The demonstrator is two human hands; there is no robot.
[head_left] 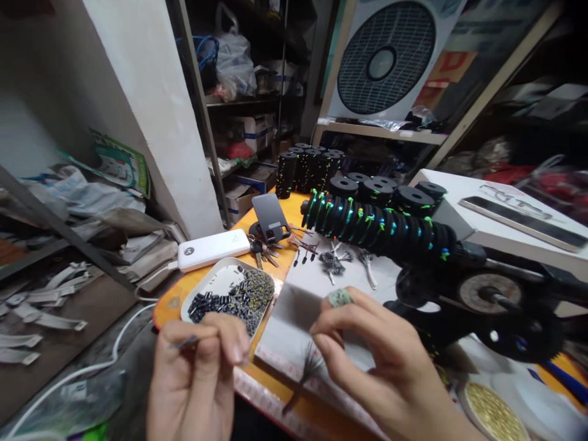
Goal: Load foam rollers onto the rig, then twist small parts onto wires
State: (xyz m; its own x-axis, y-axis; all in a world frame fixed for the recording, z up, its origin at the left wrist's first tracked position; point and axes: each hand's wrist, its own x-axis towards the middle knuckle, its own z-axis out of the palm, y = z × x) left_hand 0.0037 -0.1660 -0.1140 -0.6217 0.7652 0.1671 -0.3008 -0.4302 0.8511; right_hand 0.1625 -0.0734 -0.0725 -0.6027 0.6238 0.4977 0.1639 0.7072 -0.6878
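Note:
My left hand [197,367] is closed in a pinch, with a small dark piece [187,342] between thumb and forefinger; its exact kind is too small to tell. Beside it, a white tray [188,293] holds many small black tubes and grey and yellowish bits. My right hand [367,355] is curled with thumb and forefinger together, and whatever may be in them cannot be made out. A greenish wrap [340,298] sits round one of its fingers. Between the hands, a bundle of dark thin strands [311,367] lies on the white work surface [287,334].
Right of centre, a black shaft of ribbed spools [381,226] carries green and blue strands. Behind stand stacked black spools [310,168]. A white power bank [214,250], keys [264,252] and a phone stand [270,217] lie left. Golden beads [493,410] fill a dish at lower right.

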